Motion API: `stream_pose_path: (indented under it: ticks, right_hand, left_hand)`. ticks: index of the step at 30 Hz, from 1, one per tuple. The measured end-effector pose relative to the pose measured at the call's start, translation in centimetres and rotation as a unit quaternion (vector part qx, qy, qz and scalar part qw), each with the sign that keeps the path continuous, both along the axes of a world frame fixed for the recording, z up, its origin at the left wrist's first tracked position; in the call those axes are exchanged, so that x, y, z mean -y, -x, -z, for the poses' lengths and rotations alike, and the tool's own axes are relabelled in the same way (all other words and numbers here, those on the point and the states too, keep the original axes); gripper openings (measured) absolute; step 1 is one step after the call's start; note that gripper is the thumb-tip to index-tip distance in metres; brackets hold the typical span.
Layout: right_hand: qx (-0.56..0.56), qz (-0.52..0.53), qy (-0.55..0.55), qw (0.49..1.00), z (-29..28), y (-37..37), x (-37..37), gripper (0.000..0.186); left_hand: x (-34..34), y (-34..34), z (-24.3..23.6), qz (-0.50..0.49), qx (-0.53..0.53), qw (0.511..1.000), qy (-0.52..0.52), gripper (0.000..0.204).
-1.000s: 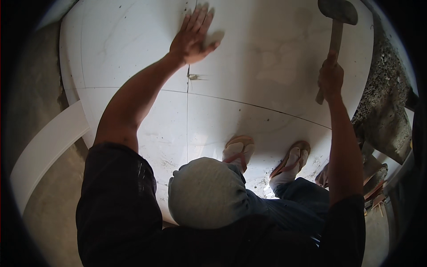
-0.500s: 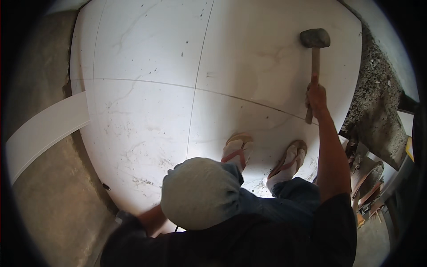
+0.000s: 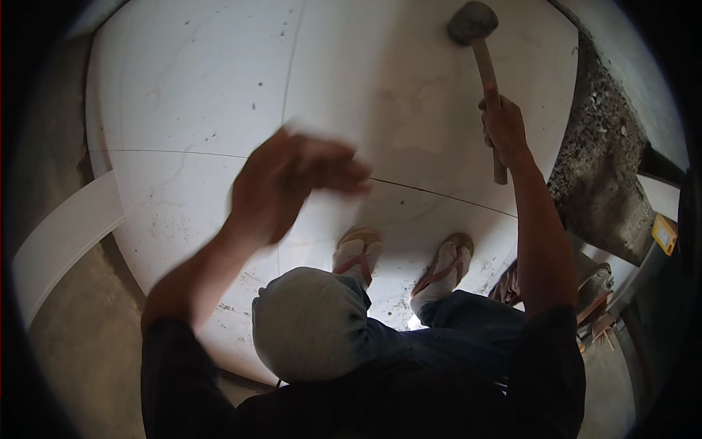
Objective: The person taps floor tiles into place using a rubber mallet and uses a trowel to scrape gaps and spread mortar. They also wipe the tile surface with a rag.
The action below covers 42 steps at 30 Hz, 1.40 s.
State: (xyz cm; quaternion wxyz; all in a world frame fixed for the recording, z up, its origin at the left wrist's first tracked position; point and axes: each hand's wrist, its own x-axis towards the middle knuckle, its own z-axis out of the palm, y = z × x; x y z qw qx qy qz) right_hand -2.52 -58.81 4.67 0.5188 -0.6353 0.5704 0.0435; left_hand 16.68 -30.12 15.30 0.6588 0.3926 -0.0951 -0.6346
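Observation:
A mallet point(image 3: 485, 66) with a dark, rounded head and a pale wooden handle is in my right hand point(image 3: 504, 128). The fingers wrap round the handle, one digit lying along it toward the head. The head is up over the far right part of large white floor tiles point(image 3: 431, 139); whether it touches them I cannot tell. My left hand point(image 3: 303, 168) is in the air above the tile joints, left of the mallet. Motion smears its bent fingers, and I cannot make out anything in them.
My feet in flip-flops point(image 3: 358, 252) stand on the tiles. Rough mortar and rubble point(image 3: 603, 154) run along the right edge beside a wall. A white strip or board point(image 3: 69, 234) lies at the left over bare concrete point(image 3: 69, 344). A yellow object point(image 3: 664, 234) sits at the far right.
My left hand has come up from the lower left to over the tiles. The mallet has moved up and a little left in the picture, its handle now tilted, as the view shifted.

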Motion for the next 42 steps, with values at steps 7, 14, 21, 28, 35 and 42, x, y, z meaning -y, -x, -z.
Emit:
stream_pose_path:
  ticks: [7, 14, 21, 28, 35, 42]
  right_hand:
    - [-0.021, -0.124, 0.253, 0.959, 1.8, 4.8, -1.7, 0.046]
    - [0.06, -0.05, 0.245, 0.966, 1.1, 6.1, -2.5, 0.041]
    - [0.04, -0.069, 0.179, 0.981, 0.7, 6.4, 0.0, 0.055]
    - [-0.14, -0.169, 0.071, 0.973, -1.5, 4.5, 6.3, 0.068]
    - [-0.184, -0.187, 0.105, 0.959, -1.4, 5.5, 8.9, 0.072]
    - [-0.214, -0.204, 0.075, 0.952, -2.6, 4.6, 9.4, 0.065]
  left_hand:
    - [10.3, 7.1, 18.4, 0.265, 0.81, 0.506, -0.13, 0.075]
    - [11.3, 8.0, 18.5, 0.248, 0.819, 0.492, -0.161, 0.08]
    - [11.1, 7.9, 18.6, 0.22, 0.816, 0.512, -0.151, 0.078]
    - [10.1, 8.0, 20.4, 0.217, 0.816, 0.503, -0.187, 0.071]
    - [12.1, 6.2, 20.9, -0.09, 0.696, 0.515, -0.493, 0.08]
    - [13.4, 4.0, 19.1, -0.155, 0.501, 0.5, -0.689, 0.089]
